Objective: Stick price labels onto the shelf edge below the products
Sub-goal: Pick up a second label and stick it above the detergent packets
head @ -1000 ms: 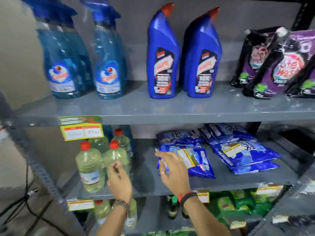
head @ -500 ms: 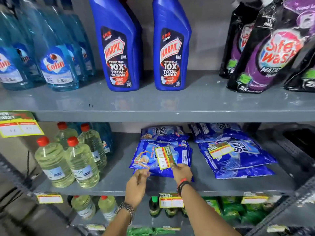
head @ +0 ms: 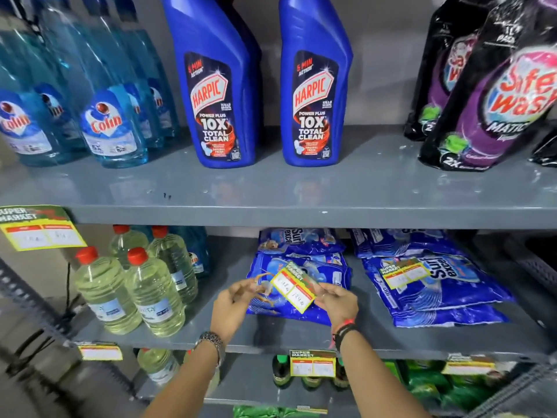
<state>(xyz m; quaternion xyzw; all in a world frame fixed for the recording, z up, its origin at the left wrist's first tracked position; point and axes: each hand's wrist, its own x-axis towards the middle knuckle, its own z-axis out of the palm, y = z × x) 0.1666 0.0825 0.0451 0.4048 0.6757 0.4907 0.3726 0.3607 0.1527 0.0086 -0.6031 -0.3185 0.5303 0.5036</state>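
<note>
Both my hands hold one yellow price label [head: 294,287] tilted above the left stack of blue Surf Excel packets [head: 331,267] on the middle shelf. My right hand [head: 337,300] pinches its right edge. At the label's left corner, the fingers of my left hand [head: 233,303] pinch what looks like a clear strip. Another loose label [head: 405,272] lies on the right packet stack. The upper shelf edge [head: 301,217] runs bare under the two blue Harpic bottles [head: 315,86]; a label [head: 39,229] is stuck at its left end.
Colin spray bottles [head: 111,116] stand at upper left, purple Safewash pouches [head: 488,101] at upper right. Pale yellow bottles with red caps [head: 153,294] stand left of my hands. Labels [head: 313,363] hang along the middle shelf edge, above green packets and dark bottles.
My view has moved closer and rightward along the shelf. Both hands lifted the label off the packet stack and now hold it raised and tilted between them.
</note>
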